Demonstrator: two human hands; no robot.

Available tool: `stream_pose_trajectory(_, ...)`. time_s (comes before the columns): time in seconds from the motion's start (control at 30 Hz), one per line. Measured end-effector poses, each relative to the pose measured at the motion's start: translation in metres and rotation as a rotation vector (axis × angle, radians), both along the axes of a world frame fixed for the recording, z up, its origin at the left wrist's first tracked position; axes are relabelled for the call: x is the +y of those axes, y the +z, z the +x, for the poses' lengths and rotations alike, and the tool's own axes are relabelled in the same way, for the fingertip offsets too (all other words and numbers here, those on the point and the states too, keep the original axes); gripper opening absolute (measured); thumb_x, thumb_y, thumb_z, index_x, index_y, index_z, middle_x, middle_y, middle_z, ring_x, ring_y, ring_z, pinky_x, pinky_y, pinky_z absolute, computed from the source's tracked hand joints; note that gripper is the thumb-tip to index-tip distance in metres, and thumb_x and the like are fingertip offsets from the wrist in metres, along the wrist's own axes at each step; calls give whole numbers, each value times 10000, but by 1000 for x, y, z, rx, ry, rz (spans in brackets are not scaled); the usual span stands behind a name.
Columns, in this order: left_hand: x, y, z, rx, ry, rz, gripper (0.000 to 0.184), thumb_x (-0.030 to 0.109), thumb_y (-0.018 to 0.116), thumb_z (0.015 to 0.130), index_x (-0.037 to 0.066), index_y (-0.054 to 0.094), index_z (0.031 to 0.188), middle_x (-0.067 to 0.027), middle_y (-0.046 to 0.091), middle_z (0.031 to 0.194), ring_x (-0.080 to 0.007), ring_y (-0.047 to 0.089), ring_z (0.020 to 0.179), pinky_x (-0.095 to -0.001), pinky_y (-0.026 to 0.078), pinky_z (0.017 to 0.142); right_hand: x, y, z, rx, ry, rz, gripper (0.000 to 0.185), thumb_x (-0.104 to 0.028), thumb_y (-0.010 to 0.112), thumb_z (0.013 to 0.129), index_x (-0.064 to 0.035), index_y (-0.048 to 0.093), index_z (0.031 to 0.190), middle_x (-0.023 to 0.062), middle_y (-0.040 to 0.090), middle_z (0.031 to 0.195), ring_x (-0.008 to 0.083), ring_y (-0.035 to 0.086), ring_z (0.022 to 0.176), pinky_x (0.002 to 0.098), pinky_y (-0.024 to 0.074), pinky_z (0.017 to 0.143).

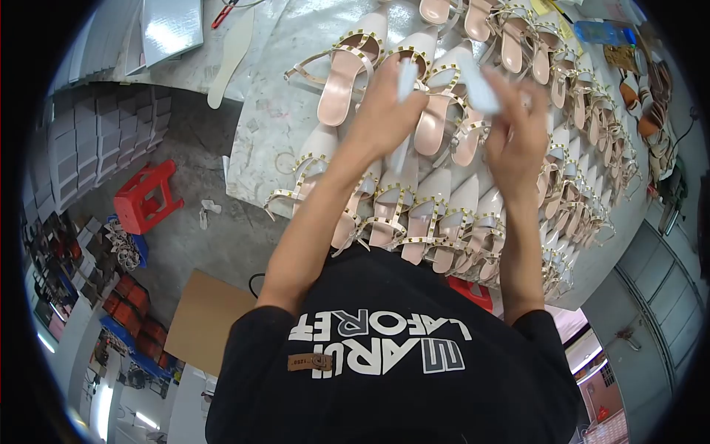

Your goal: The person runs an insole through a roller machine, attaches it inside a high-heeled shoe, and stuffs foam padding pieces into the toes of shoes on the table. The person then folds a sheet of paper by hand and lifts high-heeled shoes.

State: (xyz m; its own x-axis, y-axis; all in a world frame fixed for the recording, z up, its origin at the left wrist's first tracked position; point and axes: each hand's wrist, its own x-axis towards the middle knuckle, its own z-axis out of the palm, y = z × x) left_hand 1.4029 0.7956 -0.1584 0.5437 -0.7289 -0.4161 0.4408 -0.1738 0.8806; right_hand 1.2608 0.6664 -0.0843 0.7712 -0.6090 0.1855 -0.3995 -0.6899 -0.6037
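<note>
My left hand [388, 111] is closed around a pale white strip [406, 80], over the studded shoes. A similar pale piece [400, 154] shows below that hand; I cannot tell whether it is the same strip. To the right, my right hand [518, 129] is smeared by motion, its fingers at a blurred whitish flat piece [479, 85] whose kind I cannot make out. Around both hands lie pointed cream shoes with pink insoles, gold studs and ankle straps, such as the shoe [338, 85] left of my left hand and the shoe [431, 126] between my hands.
Rows of the same shoes cover much of the white table [259, 140]. A sole-shaped sheet [231, 55], a red-handled tool [222, 15] and a white box [171, 29] lie at upper left. A blue-capped bottle [603, 33] lies upper right. A red stool [148, 196] stands on the floor.
</note>
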Motion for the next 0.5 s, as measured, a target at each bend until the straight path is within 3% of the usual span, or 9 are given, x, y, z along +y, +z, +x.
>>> stream_pose_trajectory(0.03, -9, -22, 6, -160, -200, 133, 418, 232, 591, 896, -12, 546, 1233, -84, 608, 909, -144, 610, 778, -278, 505, 687, -25, -13, 15, -129, 66, -201, 587, 169, 513, 741, -156, 726, 1181, 120, 568, 1022, 217, 637, 805, 303, 506, 662)
stream_pose_trajectory(0.07, -15, -32, 11, -327, -398, 263, 418, 184, 616, 864, -27, 549, 1218, -100, 614, 918, -143, 610, 767, -264, 503, 663, -36, -27, 28, -148, 90, -55, 561, 170, 519, 733, -144, 744, 1139, 110, 570, 1025, 211, 640, 797, 303, 508, 662)
stream_pose_trajectory(0.1, -17, -29, 18, -335, -397, 262, 418, 184, 616, 864, -27, 549, 1218, -100, 614, 918, -143, 610, 767, -264, 503, 663, -44, -44, 40, -168, 111, 90, 537, 172, 524, 725, -133, 763, 1097, 100, 571, 1029, 204, 642, 788, 303, 511, 662)
stream_pose_trajectory(0.17, -12, -20, 36, 286, -198, 243, 444, 96, 630, 821, -75, 518, 1215, -106, 586, 852, -152, 585, 721, -265, 490, 624, -42, -91, 54, 52, 121, 271, 485, 169, 545, 699, -118, 794, 1000, 67, 582, 995, 191, 645, 797, 308, 516, 674)
stream_pose_trajectory(0.2, -7, -26, 41, 284, -201, 242, 444, 96, 630, 821, -75, 518, 1215, -106, 586, 852, -152, 585, 721, -265, 490, 624, -38, -111, 55, 161, 109, 461, 461, 162, 558, 692, -113, 799, 973, 59, 587, 973, 191, 645, 791, 315, 518, 681)
stream_pose_trajectory(0.27, 1, -42, 48, 817, 183, -146, 450, 13, 628, 801, -97, 500, 1218, -98, 559, 789, -164, 554, 645, -309, 492, 597, -33, -122, 50, 131, 159, 334, 447, 158, 565, 690, -110, 801, 959, 67, 593, 944, 202, 645, 776, 316, 517, 674)
stream_pose_trajectory(0.33, 6, -51, 46, 813, 191, -182, 432, 40, 606, 815, -127, 492, 1197, -101, 538, 781, -175, 522, 665, -318, 475, 609, -28, -131, 50, 106, 210, 225, 433, 154, 571, 688, -107, 803, 945, 75, 598, 915, 213, 645, 761, 317, 516, 668)
stream_pose_trajectory(0.4, 7, -65, 49, 1014, 223, -333, 471, 104, 594, 833, -133, 480, 1223, -124, 541, 789, -185, 481, 687, -323, 451, 628, -16, -119, 58, 64, 247, 189, 441, 160, 560, 691, -121, 813, 918, 90, 605, 866, 223, 640, 744, 320, 511, 657)
stream_pose_trajectory(0.5, 13, -67, 49, 1013, 171, -384, 492, 138, 568, 828, -147, 497, 1223, -131, 540, 807, -193, 451, 709, -326, 427, 643, -22, -138, 75, 59, 178, 81, 396, 97, 599, 695, -66, 708, 1039, 96, 638, 872, 273, 662, 769, 336, 515, 650)
